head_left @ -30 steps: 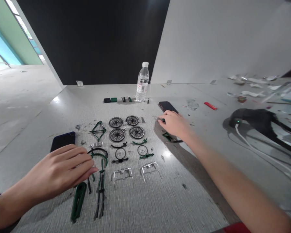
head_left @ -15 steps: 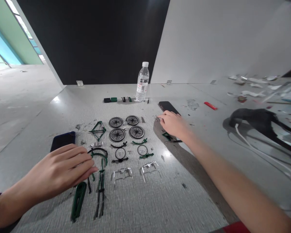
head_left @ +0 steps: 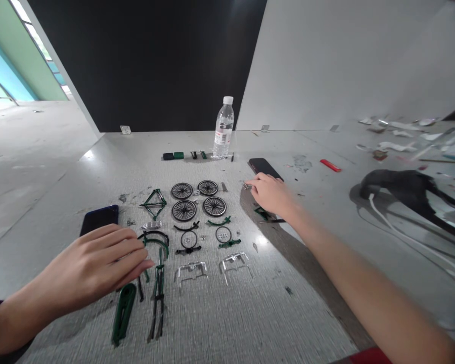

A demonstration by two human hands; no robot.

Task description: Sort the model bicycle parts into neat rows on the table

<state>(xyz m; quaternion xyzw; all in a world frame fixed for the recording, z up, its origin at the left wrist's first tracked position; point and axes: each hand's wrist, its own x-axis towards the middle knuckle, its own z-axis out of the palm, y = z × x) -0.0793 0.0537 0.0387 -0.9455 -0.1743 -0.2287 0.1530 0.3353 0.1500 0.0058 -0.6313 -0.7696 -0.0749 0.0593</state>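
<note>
My left hand [head_left: 102, 260] is held over the left side of the parts, palm down with its fingers stretched out, and holds nothing visible. Below it lie a dark green slotted tool-like piece [head_left: 124, 313] and a thin green and black fork-like part [head_left: 158, 298]; curved fender-like strips [head_left: 157, 235] show beyond its fingertips. My right hand [head_left: 271, 194] reaches out with its index finger extended to a tiny shiny piece [head_left: 246, 185]; its other fingers are partly hidden. Near its wrist is another green frame part [head_left: 263, 212]. Spoked model bicycle wheels [head_left: 184, 210] and a green bicycle frame [head_left: 154, 203] lie between my hands.
A water bottle [head_left: 223, 129] stands at the back. One phone [head_left: 265, 168] lies beyond my right hand, another phone [head_left: 98, 220] beside my left. Clear plastic brackets [head_left: 192, 268] lie in front. To the right are a red piece [head_left: 330, 165] and a black object [head_left: 398, 194] with a white cable.
Almost nothing differs. The whole view has shifted very slightly, and both hands stay in the same places over the parts.
</note>
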